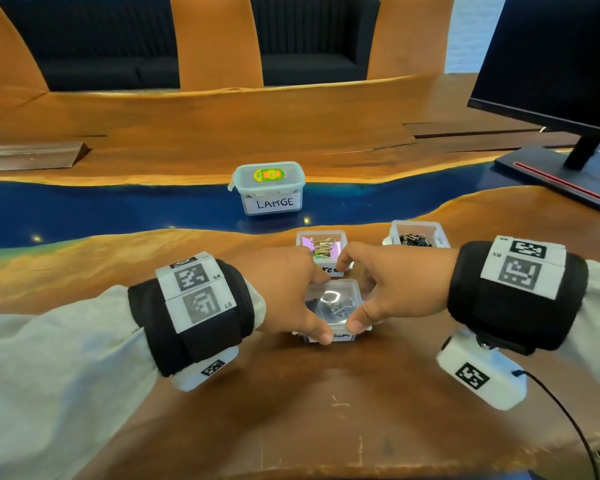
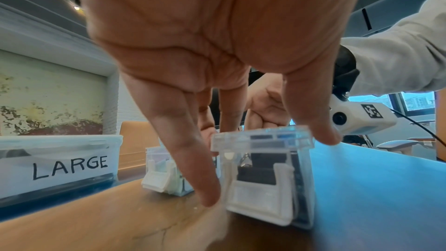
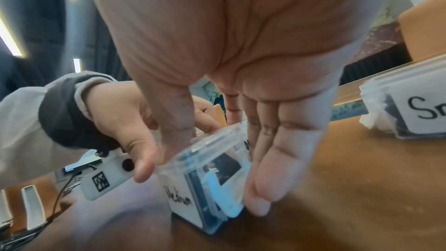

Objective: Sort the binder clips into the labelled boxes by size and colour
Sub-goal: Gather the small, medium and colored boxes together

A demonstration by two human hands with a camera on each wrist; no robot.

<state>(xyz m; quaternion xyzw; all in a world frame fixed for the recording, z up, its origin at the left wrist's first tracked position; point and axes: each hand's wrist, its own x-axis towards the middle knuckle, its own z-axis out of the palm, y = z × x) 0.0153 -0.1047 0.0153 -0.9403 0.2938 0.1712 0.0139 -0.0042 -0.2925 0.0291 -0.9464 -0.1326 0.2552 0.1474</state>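
Closing the small clear plastic box labelled medium (image 1: 333, 306), the left hand (image 1: 288, 292) and right hand (image 1: 392, 289) grip its lidded sides. Beyond it, the coloured-clip box (image 1: 321, 245) and black-clip box (image 1: 418, 235) stand unlidded; the LARGE box (image 1: 269, 188) is shut. Sorting appears near complete.

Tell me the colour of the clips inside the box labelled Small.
The clips are black, lying in the open Small box; the head view shows them best.
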